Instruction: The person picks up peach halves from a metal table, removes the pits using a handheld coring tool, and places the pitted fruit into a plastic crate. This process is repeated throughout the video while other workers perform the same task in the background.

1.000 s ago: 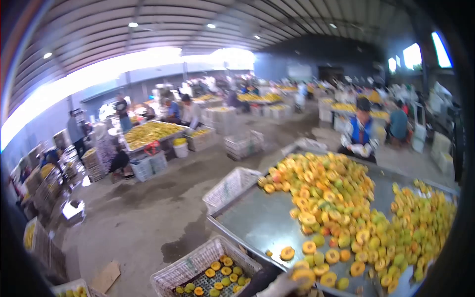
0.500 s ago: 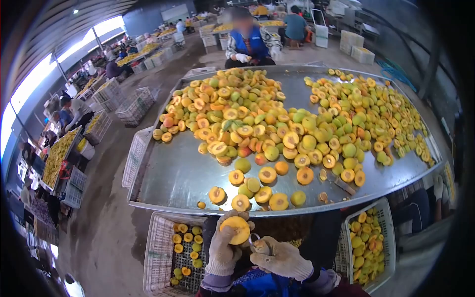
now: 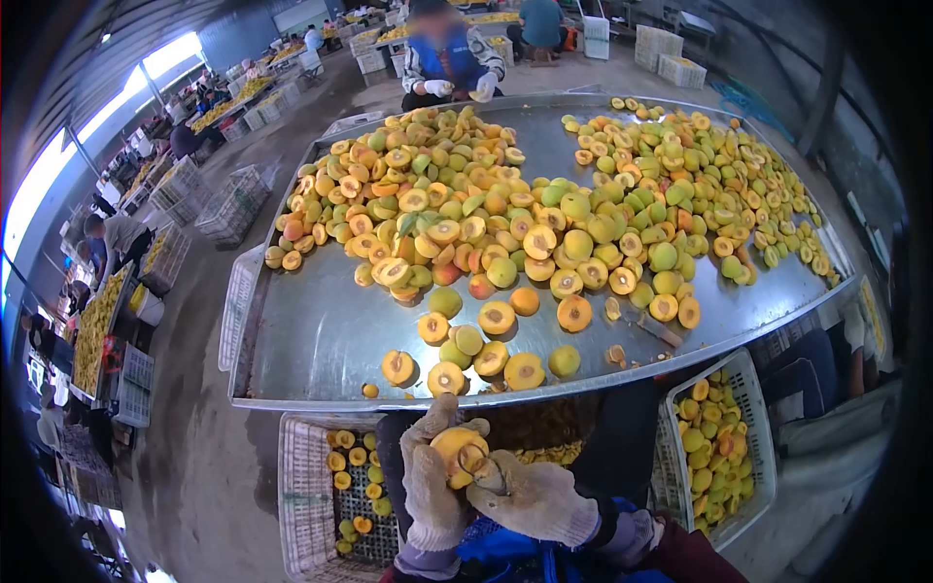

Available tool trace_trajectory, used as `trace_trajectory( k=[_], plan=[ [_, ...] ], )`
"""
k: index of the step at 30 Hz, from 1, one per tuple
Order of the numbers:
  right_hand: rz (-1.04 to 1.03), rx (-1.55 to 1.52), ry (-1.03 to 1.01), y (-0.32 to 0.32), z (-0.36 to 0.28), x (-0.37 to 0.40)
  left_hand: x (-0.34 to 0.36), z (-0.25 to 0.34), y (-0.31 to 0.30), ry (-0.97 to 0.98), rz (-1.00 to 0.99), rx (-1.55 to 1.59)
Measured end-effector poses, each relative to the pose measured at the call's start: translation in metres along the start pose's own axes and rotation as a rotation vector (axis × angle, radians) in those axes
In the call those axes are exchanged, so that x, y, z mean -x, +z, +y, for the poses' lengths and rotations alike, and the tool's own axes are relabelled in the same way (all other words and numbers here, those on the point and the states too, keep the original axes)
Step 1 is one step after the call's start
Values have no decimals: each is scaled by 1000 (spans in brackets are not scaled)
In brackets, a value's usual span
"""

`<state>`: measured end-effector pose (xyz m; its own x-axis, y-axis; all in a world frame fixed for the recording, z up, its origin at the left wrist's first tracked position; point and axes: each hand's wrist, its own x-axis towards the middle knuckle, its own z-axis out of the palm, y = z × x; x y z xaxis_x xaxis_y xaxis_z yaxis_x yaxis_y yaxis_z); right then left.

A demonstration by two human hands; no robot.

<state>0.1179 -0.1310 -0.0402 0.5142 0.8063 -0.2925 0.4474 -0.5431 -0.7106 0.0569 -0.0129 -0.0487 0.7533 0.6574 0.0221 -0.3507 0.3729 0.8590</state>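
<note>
Low in the head view, my left hand (image 3: 428,486), in a knitted glove, is closed around a yellow peach half (image 3: 453,455), cut side up. My right hand (image 3: 544,500), gloved too, grips a small tool with a metal loop (image 3: 488,474); its handle is hidden in the fist. The loop is at the middle of the peach half, by the pit area. Just beyond my hands, several halves and whole peaches lie near the front edge of the metal table (image 3: 330,340), with a big heap behind them.
A white crate (image 3: 296,496) with some halves stands at lower left, and a fuller crate (image 3: 763,457) at lower right. A brown-handled knife (image 3: 666,334) lies on the table. Across it sits a person in a blue vest (image 3: 447,60). Other people work at tables on the left.
The looped tool has come from beside the peach half onto its cut face, and my hands have drawn together. The view has shifted, so the table appears higher and further left.
</note>
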Motion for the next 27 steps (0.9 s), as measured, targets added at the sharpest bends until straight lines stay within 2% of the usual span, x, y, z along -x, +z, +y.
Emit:
trace_trajectory(
  k=[2,4,5,7,8,9,10,12,16,18,20,22,23,24,26,27],
  plan=[
    [27,86,-38,0,0,2,2,2,2,18,-23,-21],
    [-9,-169,41,-10,-8,5,2,3,5,36,-50,-40],
    [-5,-171,45,-10,-5,5,2,3,8,75,-54,-84],
    [-12,-322,-102,-11,0,4,1,0,7,111,-61,-127],
    [-15,-373,-151,-13,2,4,-1,-4,3,194,-80,-301],
    [-192,-585,-3,-20,1,3,-3,-5,0,277,-100,-476],
    [-370,-794,147,-24,1,3,-4,-4,-2,276,-105,-475],
    [-412,-886,143,-24,7,3,-7,6,-1,120,-202,-477],
    [-440,-1136,62,-14,23,5,-11,19,8,153,-273,-721],
    [-445,-1129,69,-18,26,8,-12,18,14,739,-312,-1055],
    [-452,-1116,73,-29,23,9,-12,12,11,775,-302,-1022],
    [-485,-1026,169,-41,15,10,-10,11,8,57,-271,-541],
    [-481,-1025,170,-38,17,9,-15,17,8,-112,-286,-405],
    [-455,-1095,138,-31,21,8,-14,17,10,-113,-288,-404],
    [-424,-1167,106,-25,27,7,-14,16,13,181,-334,-705],
    [-400,-1168,66,-25,30,8,-15,13,17,507,-383,-890]
  ],
)
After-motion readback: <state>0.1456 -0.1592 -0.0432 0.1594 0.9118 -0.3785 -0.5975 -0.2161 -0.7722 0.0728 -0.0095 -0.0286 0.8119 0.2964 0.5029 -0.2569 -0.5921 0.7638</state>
